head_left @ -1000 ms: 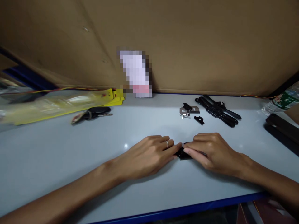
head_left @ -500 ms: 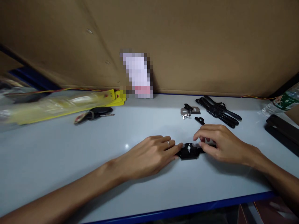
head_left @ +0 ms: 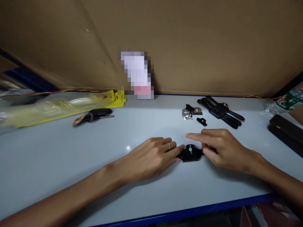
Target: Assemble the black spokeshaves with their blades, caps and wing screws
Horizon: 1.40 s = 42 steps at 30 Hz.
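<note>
A black spokeshave (head_left: 191, 154) with a silver screw at its middle lies level just over the tabletop or on it; which, I cannot tell. My left hand (head_left: 157, 156), with a ring on one finger, is closed round its left handle, which is mostly hidden. On the other side my right hand (head_left: 221, 148) has its thumb and curled fingers about the right handle. Its index finger points straight out to the left, above the spokeshave's body. Beyond the hands lie a small black clamp piece (head_left: 202, 121) and several metal blades (head_left: 197, 111) with another black piece on them.
More black spokeshaves (head_left: 221, 112) lie crossed at the back right. A plastic bottle (head_left: 287, 101) and a black case (head_left: 287, 134) are at the right edge. Keys (head_left: 94, 116) and yellow cards in plastic sleeves (head_left: 71, 105) lie left. A cardboard wall (head_left: 201, 47) closes the back.
My right hand has closed in on the right handle, and its index finger has stretched out leftward over the spokeshave. My left hand has stayed where it was on its handle.
</note>
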Motion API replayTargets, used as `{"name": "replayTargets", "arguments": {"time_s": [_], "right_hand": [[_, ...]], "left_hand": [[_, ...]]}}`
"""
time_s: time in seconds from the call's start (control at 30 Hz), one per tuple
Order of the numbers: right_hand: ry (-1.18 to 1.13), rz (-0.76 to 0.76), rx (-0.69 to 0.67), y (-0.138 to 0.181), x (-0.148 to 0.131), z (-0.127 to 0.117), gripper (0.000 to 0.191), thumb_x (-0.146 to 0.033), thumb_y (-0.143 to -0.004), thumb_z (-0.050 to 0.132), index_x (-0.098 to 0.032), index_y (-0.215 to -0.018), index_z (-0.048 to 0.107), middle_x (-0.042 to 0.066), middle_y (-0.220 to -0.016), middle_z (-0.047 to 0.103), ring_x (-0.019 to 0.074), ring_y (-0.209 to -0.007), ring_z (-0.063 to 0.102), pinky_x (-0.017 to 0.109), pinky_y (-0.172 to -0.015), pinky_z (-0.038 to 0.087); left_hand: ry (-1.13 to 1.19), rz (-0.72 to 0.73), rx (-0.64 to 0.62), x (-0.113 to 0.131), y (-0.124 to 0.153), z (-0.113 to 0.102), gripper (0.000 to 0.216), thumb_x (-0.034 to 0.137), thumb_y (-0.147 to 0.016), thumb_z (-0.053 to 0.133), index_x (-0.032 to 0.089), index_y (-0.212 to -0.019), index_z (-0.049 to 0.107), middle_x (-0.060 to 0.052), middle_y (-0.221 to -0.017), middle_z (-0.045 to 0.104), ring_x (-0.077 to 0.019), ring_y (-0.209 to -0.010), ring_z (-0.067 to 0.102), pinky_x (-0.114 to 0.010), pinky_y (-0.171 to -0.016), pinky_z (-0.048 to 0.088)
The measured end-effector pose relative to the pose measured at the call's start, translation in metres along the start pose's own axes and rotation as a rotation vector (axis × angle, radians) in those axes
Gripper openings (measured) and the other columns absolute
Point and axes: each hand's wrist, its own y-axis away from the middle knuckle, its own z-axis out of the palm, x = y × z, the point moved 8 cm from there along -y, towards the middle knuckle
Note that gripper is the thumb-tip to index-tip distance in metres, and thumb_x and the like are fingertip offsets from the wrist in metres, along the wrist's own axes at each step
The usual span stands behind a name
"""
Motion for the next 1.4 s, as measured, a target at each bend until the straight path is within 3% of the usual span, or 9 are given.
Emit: {"name": "replayTargets", "arguments": {"time_s": [0.07, 0.23, 0.47, 0.7, 0.93, 1.07, 1.2, 1.3, 1.4], "right_hand": [[0.010, -0.019, -0.056, 0.000, -0.002, 0.005, 0.040, -0.007, -0.089, 0.045, -0.019, -0.118, 0.070, 0.001, -0.080, 0.061, 0.0138, -0.067, 0.051, 0.028, -0.064, 0.034], [0.165, 0.007, -0.022, -0.001, -0.001, 0.001, 0.029, -0.009, -0.090, 0.042, -0.016, -0.073, 0.065, 0.003, -0.073, 0.056, 0.0146, -0.063, 0.042, 0.030, -0.060, 0.029], [0.139, 0.092, -0.213, 0.001, 0.005, 0.004, 0.032, -0.009, -0.088, 0.050, -0.019, -0.112, 0.068, 0.007, -0.095, 0.069, 0.0198, -0.082, 0.060, 0.032, -0.073, 0.039], [0.182, 0.106, -0.366, 0.005, 0.006, 0.011, 0.032, -0.013, -0.085, 0.058, -0.020, -0.114, 0.070, 0.006, -0.096, 0.067, 0.0209, -0.082, 0.061, 0.033, -0.071, 0.041], [0.192, 0.027, -0.306, 0.004, -0.002, 0.011, 0.059, -0.008, -0.087, 0.052, -0.026, -0.143, 0.054, 0.006, -0.100, 0.068, 0.0202, -0.081, 0.061, 0.032, -0.067, 0.039], [0.197, 0.001, -0.323, 0.005, -0.003, 0.012, 0.044, -0.007, -0.087, 0.053, -0.022, -0.126, 0.065, 0.005, -0.092, 0.066, 0.0206, -0.082, 0.060, 0.032, -0.066, 0.037], [0.100, 0.023, -0.254, 0.003, -0.004, 0.011, 0.019, -0.023, -0.096, 0.058, -0.019, -0.111, 0.069, 0.005, -0.092, 0.067, 0.0186, -0.080, 0.060, 0.032, -0.067, 0.037], [0.175, 0.056, -0.153, -0.003, -0.006, 0.015, 0.024, -0.033, -0.103, 0.053, -0.016, -0.094, 0.068, 0.005, -0.086, 0.066, 0.0171, -0.072, 0.056, 0.032, -0.063, 0.032], [0.282, 0.065, -0.094, -0.009, -0.009, 0.025, 0.028, -0.029, -0.105, 0.048, -0.015, -0.090, 0.067, 0.006, -0.082, 0.067, 0.0180, -0.074, 0.056, 0.033, -0.060, 0.026]], "left_hand": [[0.000, 0.002, -0.004, 0.000, 0.000, 0.001, 0.029, 0.026, -0.108, 0.038, 0.010, -0.116, 0.060, -0.005, -0.084, 0.069, -0.0208, -0.071, 0.064, -0.035, -0.059, 0.051], [0.010, -0.002, -0.009, -0.001, -0.001, 0.001, 0.029, 0.027, -0.108, 0.037, 0.011, -0.115, 0.060, -0.004, -0.084, 0.069, -0.0206, -0.071, 0.064, -0.036, -0.061, 0.052], [-0.014, 0.001, -0.022, 0.000, 0.000, 0.001, 0.028, 0.026, -0.108, 0.037, 0.012, -0.115, 0.060, -0.005, -0.084, 0.069, -0.0192, -0.071, 0.063, -0.034, -0.061, 0.051], [-0.038, 0.024, -0.011, 0.001, 0.001, 0.002, 0.027, 0.023, -0.108, 0.035, 0.011, -0.117, 0.057, -0.004, -0.081, 0.068, -0.0189, -0.070, 0.062, -0.034, -0.059, 0.050], [-0.034, 0.021, -0.034, 0.001, 0.000, 0.002, 0.026, 0.023, -0.108, 0.035, 0.012, -0.113, 0.058, -0.003, -0.079, 0.065, -0.0188, -0.068, 0.060, -0.034, -0.058, 0.049], [-0.030, 0.030, -0.033, 0.001, 0.001, 0.003, 0.024, 0.024, -0.108, 0.038, 0.012, -0.114, 0.058, -0.004, -0.083, 0.068, -0.0188, -0.071, 0.062, -0.034, -0.059, 0.050], [0.008, 0.016, -0.002, 0.000, 0.001, 0.001, 0.021, 0.023, -0.106, 0.042, 0.012, -0.115, 0.058, -0.004, -0.083, 0.068, -0.0186, -0.070, 0.062, -0.033, -0.059, 0.050], [-0.001, 0.035, 0.002, 0.002, 0.001, 0.000, 0.022, 0.024, -0.107, 0.041, 0.013, -0.111, 0.059, -0.004, -0.083, 0.069, -0.0187, -0.070, 0.062, -0.033, -0.058, 0.049], [-0.027, 0.039, -0.008, 0.002, 0.001, 0.001, 0.023, 0.023, -0.107, 0.039, 0.013, -0.108, 0.060, -0.003, -0.080, 0.067, -0.0188, -0.068, 0.061, -0.034, -0.058, 0.048]]}}
